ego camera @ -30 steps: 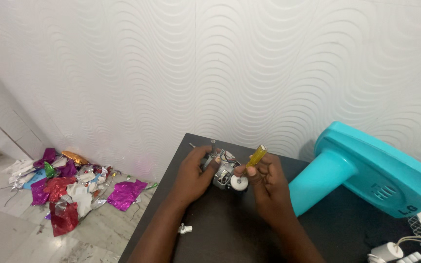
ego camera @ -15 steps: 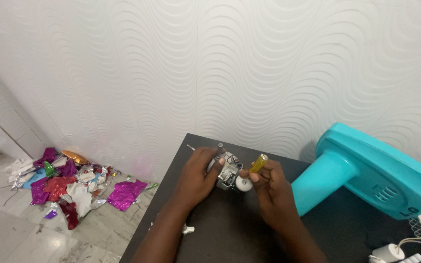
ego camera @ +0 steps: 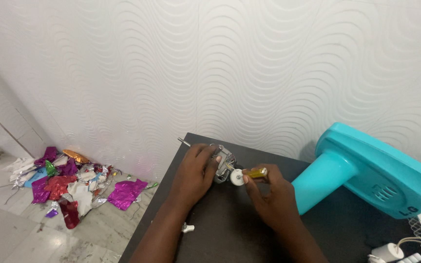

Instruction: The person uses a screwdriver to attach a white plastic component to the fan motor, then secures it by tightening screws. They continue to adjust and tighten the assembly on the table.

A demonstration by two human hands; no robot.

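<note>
My left hand (ego camera: 194,171) grips a small grey metal motor (ego camera: 223,163) on the far edge of a dark table (ego camera: 230,229); a thin shaft (ego camera: 183,141) sticks out past the hand to the left. My right hand (ego camera: 271,199) holds a screwdriver with a yellow handle (ego camera: 257,173), lying almost level and pointing left at the motor. A white round knob (ego camera: 237,177) sits between the screwdriver tip and the motor.
A turquoise fan base (ego camera: 371,178) lies on its side at the right. A small white part (ego camera: 187,227) rests near the table's left edge. White plugs and wire grille (ego camera: 405,248) show at the bottom right. Crumpled coloured foil (ego camera: 74,180) litters the floor by the textured wall.
The screwdriver has tipped down from slanting upward to nearly level against the motor. Both hands stay on the motor; the view has shifted slightly.
</note>
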